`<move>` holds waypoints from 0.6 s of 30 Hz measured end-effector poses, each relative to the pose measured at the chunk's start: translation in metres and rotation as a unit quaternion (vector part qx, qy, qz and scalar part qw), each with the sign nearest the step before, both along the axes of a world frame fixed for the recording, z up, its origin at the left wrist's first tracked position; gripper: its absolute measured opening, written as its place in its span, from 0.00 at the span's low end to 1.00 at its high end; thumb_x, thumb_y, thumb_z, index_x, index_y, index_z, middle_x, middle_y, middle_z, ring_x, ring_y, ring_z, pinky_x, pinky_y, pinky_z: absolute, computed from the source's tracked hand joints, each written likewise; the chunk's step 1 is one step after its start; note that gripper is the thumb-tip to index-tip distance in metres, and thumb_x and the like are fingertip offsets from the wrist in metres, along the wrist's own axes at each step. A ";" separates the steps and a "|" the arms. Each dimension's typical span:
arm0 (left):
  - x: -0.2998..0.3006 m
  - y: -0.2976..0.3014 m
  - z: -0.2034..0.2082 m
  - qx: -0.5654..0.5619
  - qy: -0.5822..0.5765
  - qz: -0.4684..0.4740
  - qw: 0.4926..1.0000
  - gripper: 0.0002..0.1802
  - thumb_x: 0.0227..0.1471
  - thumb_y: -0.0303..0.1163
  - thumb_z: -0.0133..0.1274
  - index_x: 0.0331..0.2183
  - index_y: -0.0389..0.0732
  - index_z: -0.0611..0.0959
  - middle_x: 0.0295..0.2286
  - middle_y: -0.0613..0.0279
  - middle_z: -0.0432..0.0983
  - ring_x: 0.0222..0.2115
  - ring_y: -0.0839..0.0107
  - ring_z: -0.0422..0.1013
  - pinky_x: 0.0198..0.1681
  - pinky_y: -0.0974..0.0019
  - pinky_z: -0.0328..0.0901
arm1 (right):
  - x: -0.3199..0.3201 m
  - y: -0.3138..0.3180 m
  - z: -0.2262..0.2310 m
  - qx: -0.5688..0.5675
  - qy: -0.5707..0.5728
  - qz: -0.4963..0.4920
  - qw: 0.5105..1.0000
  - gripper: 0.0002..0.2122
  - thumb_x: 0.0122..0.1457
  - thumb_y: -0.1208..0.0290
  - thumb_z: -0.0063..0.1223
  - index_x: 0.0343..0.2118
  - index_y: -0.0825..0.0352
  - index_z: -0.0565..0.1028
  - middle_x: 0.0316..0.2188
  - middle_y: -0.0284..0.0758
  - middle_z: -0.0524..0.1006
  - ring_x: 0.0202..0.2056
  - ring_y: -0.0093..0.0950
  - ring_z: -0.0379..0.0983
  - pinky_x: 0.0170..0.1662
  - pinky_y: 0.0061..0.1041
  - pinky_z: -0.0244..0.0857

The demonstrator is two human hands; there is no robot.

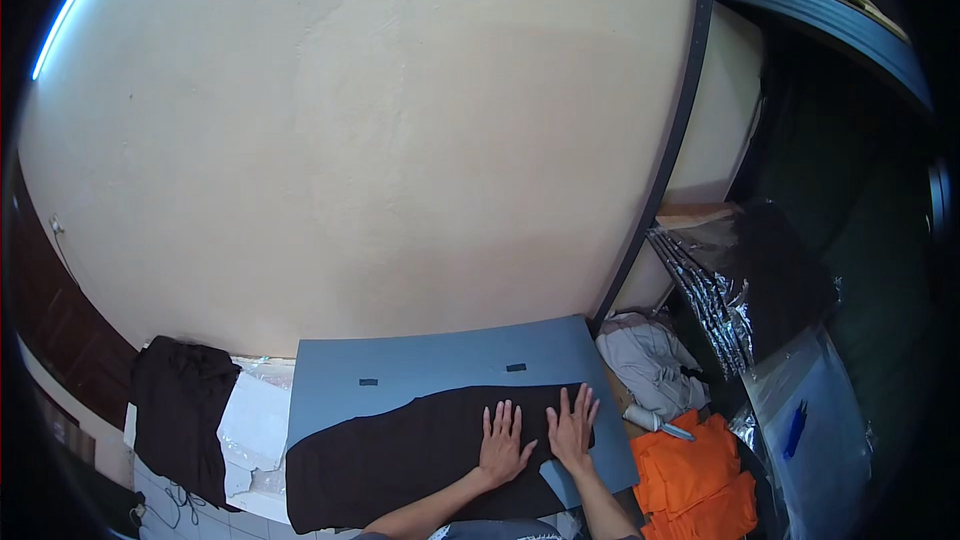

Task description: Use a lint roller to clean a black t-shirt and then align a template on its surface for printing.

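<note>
A dark brown garment [400, 450], shaped like a trouser leg, lies spread lengthwise over a blue-grey board [440, 360]. My left hand [505, 450] rests flat on the cloth right of its middle, fingers stretched out. Close to the garment's right end, my right hand [572, 432] also presses flat, with its fingers spread. Neither hand grips anything. Two small dark strips are stuck on the board beyond the garment. Part of the garment's near edge is hidden by my forearms.
At left, another dark garment [182, 420] lies beside white sheets [255, 420]. Right of the board are a pale grey cloth [650, 365], a whitish tube [645, 418] and folded orange cloth [700, 475]. Farther right stand plastic-wrapped packs [770, 280] and a blue cutter-like tool [795, 430]. A dark post [680, 130] rises behind.
</note>
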State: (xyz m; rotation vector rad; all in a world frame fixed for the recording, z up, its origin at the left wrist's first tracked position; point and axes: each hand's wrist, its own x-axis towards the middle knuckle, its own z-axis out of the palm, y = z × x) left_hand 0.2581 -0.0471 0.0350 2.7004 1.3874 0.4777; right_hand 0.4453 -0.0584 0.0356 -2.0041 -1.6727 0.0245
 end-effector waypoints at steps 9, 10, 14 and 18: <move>-0.016 0.009 0.013 -0.050 -0.084 -0.017 0.995 0.58 0.54 0.74 0.47 0.69 0.40 0.59 0.68 0.35 0.47 0.70 0.40 0.42 0.71 0.34 0.29 | 0.023 -0.018 0.015 -0.030 0.028 -0.051 0.998 0.30 0.68 0.56 0.50 0.67 0.68 0.63 0.68 0.60 0.55 0.70 0.57 0.48 0.72 0.55 0.39; -0.023 0.015 0.011 -0.062 -0.114 -0.029 0.991 0.57 0.55 0.73 0.47 0.70 0.39 0.58 0.68 0.34 0.46 0.70 0.39 0.42 0.71 0.34 0.29 | 0.039 -0.020 0.017 -0.023 0.106 -0.079 0.991 0.29 0.66 0.62 0.53 0.66 0.69 0.64 0.67 0.59 0.57 0.70 0.55 0.50 0.72 0.51 0.42; -0.051 0.045 0.002 -0.050 -0.131 -0.002 0.990 0.52 0.59 0.62 0.52 0.68 0.35 0.57 0.68 0.34 0.47 0.70 0.39 0.41 0.71 0.36 0.33 | 0.127 -0.041 0.005 0.033 -0.004 -0.261 0.965 0.24 0.56 0.81 0.57 0.58 0.74 0.71 0.60 0.57 0.68 0.64 0.52 0.61 0.69 0.46 0.53; -0.068 0.054 0.005 -0.045 -0.097 -0.011 0.994 0.52 0.59 0.62 0.51 0.68 0.32 0.58 0.68 0.37 0.47 0.71 0.42 0.41 0.72 0.37 0.33 | 0.161 -0.065 0.031 -0.138 -0.039 -0.281 0.949 0.18 0.52 0.86 0.56 0.48 0.74 0.77 0.46 0.53 0.78 0.50 0.53 0.74 0.57 0.48 0.65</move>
